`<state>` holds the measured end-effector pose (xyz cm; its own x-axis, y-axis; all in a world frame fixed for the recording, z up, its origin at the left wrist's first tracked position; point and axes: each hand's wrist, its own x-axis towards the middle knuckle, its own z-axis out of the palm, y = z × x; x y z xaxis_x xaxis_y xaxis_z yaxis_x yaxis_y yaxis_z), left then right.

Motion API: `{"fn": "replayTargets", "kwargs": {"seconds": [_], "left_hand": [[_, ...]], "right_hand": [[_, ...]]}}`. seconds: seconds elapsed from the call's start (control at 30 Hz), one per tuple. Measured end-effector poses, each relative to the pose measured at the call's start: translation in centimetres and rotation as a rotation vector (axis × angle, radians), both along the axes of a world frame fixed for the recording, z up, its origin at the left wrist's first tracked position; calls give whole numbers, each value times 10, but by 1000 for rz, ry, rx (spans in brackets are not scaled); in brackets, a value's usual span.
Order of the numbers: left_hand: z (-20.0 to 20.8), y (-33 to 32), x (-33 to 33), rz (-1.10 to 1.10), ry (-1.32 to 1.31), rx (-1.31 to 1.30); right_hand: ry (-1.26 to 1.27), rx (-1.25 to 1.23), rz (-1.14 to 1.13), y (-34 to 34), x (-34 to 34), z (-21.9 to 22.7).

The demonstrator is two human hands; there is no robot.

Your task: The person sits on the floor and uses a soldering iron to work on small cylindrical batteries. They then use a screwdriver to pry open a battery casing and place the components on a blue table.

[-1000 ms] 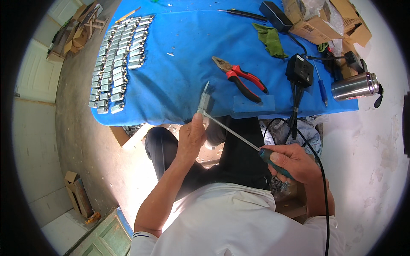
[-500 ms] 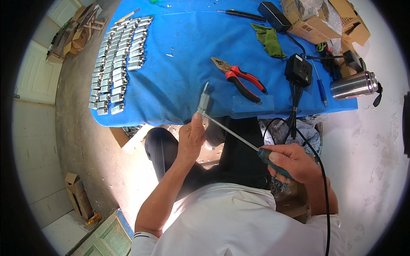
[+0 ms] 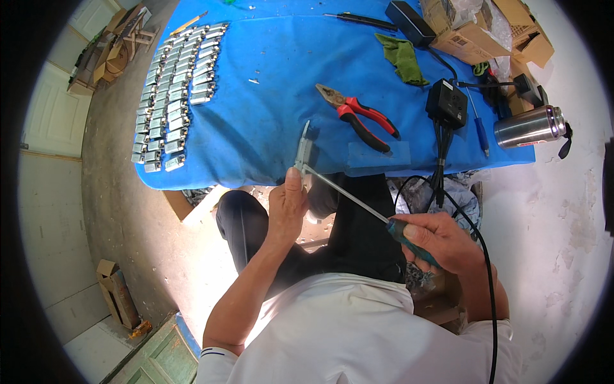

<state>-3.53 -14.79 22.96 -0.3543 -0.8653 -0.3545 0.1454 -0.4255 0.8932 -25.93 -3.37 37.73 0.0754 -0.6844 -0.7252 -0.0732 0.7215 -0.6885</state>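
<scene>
My left hand (image 3: 286, 211) is closed around the lower end of a slim silvery-grey metal part (image 3: 303, 146), its thumb lying along it at the table's front edge. The part points away from me and narrows to a thin far tip. In my right hand (image 3: 441, 240) is the dark green handle of a screwdriver (image 3: 348, 194). Its long shaft slants up to the left, and the tip meets the side of the metal part just above my left thumb. Red-and-black pliers (image 3: 361, 116) lie on the table to the right of the part.
Rows of small silvery metal parts (image 3: 173, 89) cover the left of the blue-covered table (image 3: 268, 109). At right are a black adapter box (image 3: 446, 104) with cables, a blue screwdriver (image 3: 480, 131), a green cloth (image 3: 403, 59), a steel flask (image 3: 531, 127) and a cardboard box (image 3: 470, 41). A black cable crosses my right arm.
The metal part has tilted and shifted very slightly. My right hand and the screwdriver have barely moved; both hands keep their hold.
</scene>
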Motion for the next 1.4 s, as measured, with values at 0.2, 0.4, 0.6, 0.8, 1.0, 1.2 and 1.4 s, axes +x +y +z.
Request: {"fn": "replayTargets", "kwargs": {"seconds": [0.2,0.4,0.6,0.8,1.0,1.2,1.4], "left_hand": [[1,1,-2,17,-67,-33],[2,1,-3,34,-30,75],[4,-1,-8,69,19,200],[-2,2,-13,138,-3,164],[-1,-1,-14,124,28,143],[6,-2,-12,103,27,182],[17,-4,-10,79,-6,220]], "right_hand": [[12,17,6,0,2,2],[46,36,-8,-1,7,4],[18,-2,-4,2,10,4],[15,20,2,-2,12,3],[-61,43,-23,-6,2,-7],[-192,43,-60,-5,-13,-28],[-43,-74,85,-11,-14,-29]]}}
